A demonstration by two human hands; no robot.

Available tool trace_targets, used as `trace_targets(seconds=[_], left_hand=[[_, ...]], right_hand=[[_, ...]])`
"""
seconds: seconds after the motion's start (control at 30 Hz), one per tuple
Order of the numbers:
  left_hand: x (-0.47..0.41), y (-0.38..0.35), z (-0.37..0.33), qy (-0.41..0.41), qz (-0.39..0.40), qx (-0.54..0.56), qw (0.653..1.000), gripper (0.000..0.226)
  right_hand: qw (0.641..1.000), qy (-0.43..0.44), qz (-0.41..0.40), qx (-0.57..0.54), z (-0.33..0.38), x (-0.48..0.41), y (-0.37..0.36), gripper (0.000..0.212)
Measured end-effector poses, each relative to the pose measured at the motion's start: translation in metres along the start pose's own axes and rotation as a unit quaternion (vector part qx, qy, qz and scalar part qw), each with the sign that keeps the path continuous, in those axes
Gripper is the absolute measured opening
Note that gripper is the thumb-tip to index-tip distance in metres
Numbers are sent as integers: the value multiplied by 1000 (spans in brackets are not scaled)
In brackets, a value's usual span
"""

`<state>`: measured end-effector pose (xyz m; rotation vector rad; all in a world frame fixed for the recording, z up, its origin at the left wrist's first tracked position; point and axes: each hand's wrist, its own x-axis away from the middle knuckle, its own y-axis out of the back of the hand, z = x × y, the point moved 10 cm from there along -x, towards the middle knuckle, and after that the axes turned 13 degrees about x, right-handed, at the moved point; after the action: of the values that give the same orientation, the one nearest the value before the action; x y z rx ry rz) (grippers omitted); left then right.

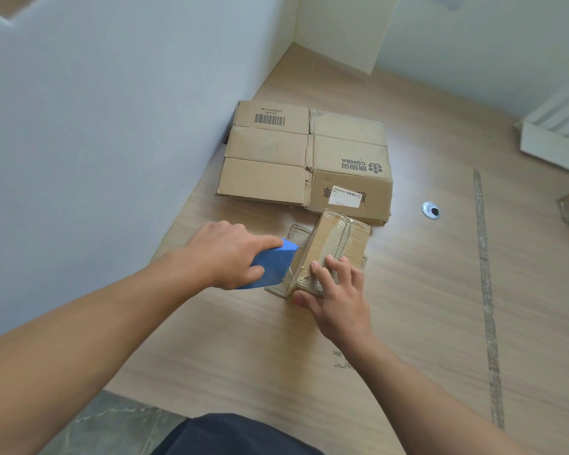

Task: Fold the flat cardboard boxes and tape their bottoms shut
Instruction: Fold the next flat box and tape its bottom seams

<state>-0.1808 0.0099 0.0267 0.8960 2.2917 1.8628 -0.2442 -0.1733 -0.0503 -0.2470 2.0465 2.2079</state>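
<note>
A light wooden table fills most of the frame, and it stands in a corner between white walls that meet in the upper middle. At the lower left a bit of grey tiled floor shows past the table edge, and at the bottom centre there is dark clothing of the person.

In the upper middle of the frame a stack of flat cardboard boxes lies on the table, close to the left wall. The top one carries a barcode, a printed logo and a white label. Just below this stack, in the centre of the frame, stands the small folded box. Its closed flaps face up, with shiny clear tape along the seam.

The left hand comes from the lower left, and its fingers are curled round a blue tape dispenser. The front of the dispenser is just beside the left side of the small box, and a clear strip of tape runs between them.

The right hand comes from the lower right. Its fingers are spread and quite straight and press on the near end of the small box, and the thumb lies against the near corner.

A long grey strip runs down the table on the right. A white tray sits at the upper right edge, and a round metal cable hole is to the right of the stack.
</note>
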Motion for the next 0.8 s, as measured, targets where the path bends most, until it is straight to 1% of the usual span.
trace_targets(seconds=[0.2,0.4,0.53,0.7,0.8], left_hand=[[-9,-7,-17,-25,0,-12,1000,53],[-6,-14,-31,-40,-14,-29,999,47],[-4,-16,-35,-43,-24,-45,998,45],[-3,-10,-44,-35,-43,-49,997,35],[-1,-11,-47,-28,-53,-44,997,28]], right_hand=[[1000,-12,3,-9,2,0,1,57],[999,-38,15,-21,6,-1,4,62],[999,-47,11,-20,8,-4,8,57],[998,-52,38,-23,8,-5,7,49],[997,-62,32,-23,8,-6,9,44]])
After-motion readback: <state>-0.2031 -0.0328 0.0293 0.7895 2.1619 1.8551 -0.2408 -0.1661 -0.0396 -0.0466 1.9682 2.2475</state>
